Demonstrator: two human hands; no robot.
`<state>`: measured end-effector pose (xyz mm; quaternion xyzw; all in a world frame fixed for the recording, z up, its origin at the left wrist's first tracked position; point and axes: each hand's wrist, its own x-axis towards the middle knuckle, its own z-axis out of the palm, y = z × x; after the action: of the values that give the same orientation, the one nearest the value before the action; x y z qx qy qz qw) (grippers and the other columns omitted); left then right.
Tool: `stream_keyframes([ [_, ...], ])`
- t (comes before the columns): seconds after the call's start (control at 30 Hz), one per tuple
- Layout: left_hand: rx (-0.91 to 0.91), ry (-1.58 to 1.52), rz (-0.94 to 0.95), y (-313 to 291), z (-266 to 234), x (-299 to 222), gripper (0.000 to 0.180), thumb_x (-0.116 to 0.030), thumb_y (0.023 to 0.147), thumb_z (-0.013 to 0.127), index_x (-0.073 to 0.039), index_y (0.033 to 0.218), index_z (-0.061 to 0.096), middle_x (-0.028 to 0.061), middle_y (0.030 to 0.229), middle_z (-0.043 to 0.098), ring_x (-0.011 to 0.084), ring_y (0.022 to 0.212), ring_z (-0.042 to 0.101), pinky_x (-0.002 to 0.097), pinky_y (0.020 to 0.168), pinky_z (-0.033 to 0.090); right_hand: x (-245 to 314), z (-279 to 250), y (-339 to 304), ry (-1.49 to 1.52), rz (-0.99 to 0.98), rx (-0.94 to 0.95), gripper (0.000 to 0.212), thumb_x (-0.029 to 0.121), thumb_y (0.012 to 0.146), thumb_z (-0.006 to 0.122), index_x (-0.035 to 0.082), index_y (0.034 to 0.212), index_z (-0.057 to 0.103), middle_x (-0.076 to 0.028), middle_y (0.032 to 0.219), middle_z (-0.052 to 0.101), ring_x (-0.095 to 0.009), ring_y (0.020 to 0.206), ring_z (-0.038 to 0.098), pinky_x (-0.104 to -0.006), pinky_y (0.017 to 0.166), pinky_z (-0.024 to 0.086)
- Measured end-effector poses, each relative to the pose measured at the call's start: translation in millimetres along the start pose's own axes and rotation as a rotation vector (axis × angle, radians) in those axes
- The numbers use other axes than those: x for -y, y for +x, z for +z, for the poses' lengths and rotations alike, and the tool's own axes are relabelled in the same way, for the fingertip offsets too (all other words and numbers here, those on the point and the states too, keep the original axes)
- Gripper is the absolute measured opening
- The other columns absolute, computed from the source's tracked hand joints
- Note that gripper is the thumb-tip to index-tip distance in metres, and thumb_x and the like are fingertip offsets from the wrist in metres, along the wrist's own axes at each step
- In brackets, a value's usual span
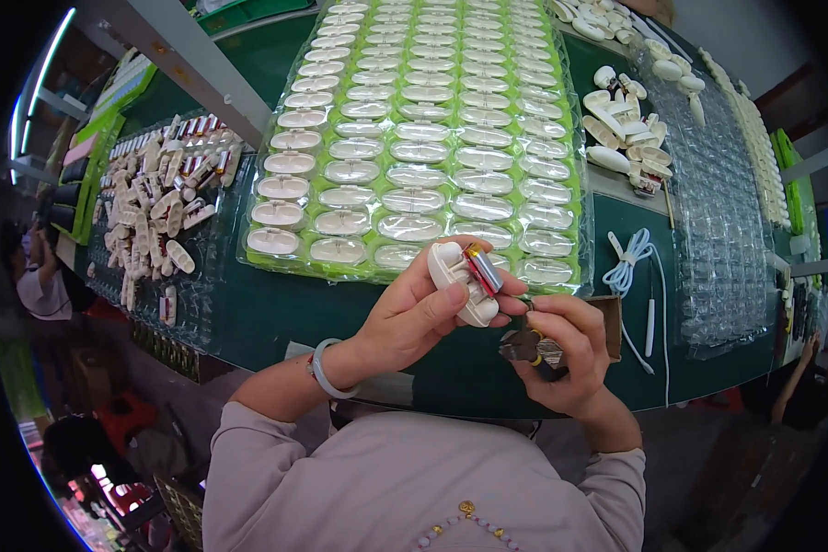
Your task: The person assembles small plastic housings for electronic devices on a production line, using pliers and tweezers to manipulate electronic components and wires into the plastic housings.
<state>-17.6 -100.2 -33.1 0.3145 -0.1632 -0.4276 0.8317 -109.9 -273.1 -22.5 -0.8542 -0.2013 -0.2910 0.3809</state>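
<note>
My left hand (409, 317) is closed round a white oval plastic case (449, 269), its hollow side turned to the right. A silver cylindrical battery (484, 270) with red and yellow edges sits tilted at the case's open side, against my left fingertips. Close by on the right, my right hand (575, 345) is closed, its thumb side holding a small pair of dark pliers (523, 346) with yellow on the handles. Its forefinger reaches a tiny greenish part (526, 302) beside the battery; the part is too small to name.
Beyond my hands, a large green tray (396, 198) carries rows of white oval cases under clear plastic. Piled white parts (161, 198) lie left, more shells (627, 124) right. A coiled pale blue cable (627, 262) and a clear blister sheet (722, 276) lie right. A metal post (189, 64) rises at left.
</note>
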Motion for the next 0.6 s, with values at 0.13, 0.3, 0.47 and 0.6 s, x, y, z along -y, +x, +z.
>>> stream_keyframes([
  [0.13,0.088,0.062,0.008,-0.3,-2.2,-3.0,0.046,-0.007,0.090,0.043,-0.006,0.131,0.022,0.0208,0.121,0.046,0.0271,0.113,0.049,0.0381,0.092,0.043,-5.8,-5.2,-3.5,-0.014,0.139,-0.078,0.050,0.000,0.066,0.073,-0.002,0.110,0.051,-0.017,0.105,0.054,-0.027,0.088,0.058,-0.0305,0.073,0.048],
  [0.3,0.226,0.635,0.216,1.3,-8.3,-1.7,0.041,0.008,0.083,0.049,-0.006,0.122,0.043,0.0137,0.133,0.037,0.0217,0.124,0.037,0.0307,0.097,0.036,-3.0,0.6,-2.7,0.374,0.383,-0.101,0.047,0.002,0.068,0.074,-0.002,0.109,0.052,-0.014,0.103,0.057,-0.022,0.089,0.057,-0.0275,0.073,0.047],
  [0.47,0.169,0.135,-0.105,5.6,8.1,-3.0,0.040,0.009,0.078,0.054,-0.005,0.115,0.051,0.0145,0.143,0.020,0.0245,0.129,0.030,0.0332,0.103,0.031,-1.3,-7.2,3.6,0.242,0.283,-0.075,0.048,0.005,0.065,0.077,-0.001,0.107,0.055,-0.014,0.101,0.059,-0.024,0.090,0.058,-0.0298,0.076,0.048],
  [0.6,0.003,-0.137,-0.258,1.7,6.1,-0.2,0.035,-0.020,0.091,0.047,-0.004,0.122,0.045,0.0207,0.142,0.021,0.0311,0.128,0.031,0.0356,0.101,0.036,-6.6,-49.1,-1.7,-0.002,0.370,-0.145,0.053,0.016,0.066,0.077,0.000,0.110,0.054,-0.015,0.103,0.057,-0.026,0.088,0.058,-0.0313,0.076,0.048],
])
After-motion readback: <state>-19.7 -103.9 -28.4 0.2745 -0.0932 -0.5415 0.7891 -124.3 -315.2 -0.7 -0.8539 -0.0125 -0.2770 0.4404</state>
